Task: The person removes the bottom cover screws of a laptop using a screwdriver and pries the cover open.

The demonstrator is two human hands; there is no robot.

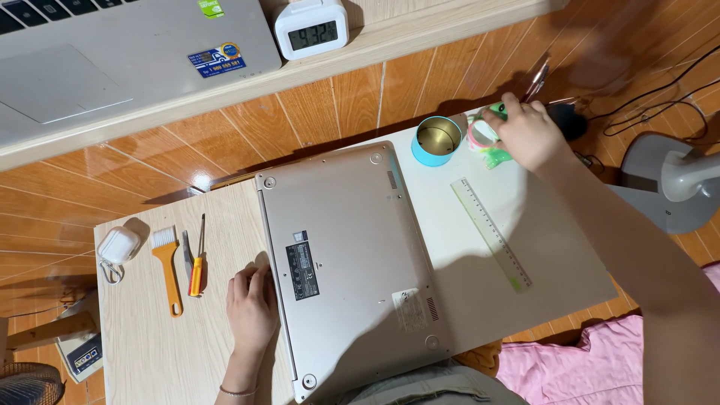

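Left hand (251, 304) rests beside upturned laptop (349, 262); right hand (525, 133) grips green-pink cup (487, 142)

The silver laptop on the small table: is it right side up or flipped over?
Flipped over. The laptop lies closed with its underside facing up: corner screws, vent slots and a dark label show. The left hand rests against its edge.

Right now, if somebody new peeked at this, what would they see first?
First, the silver laptop lying upside down in the middle of the low table, with the left hand resting at its left edge. Next, the right hand reaching to the far corner, on a green and pink holder beside a blue tin. At the left lie an orange brush and a screwdriver.
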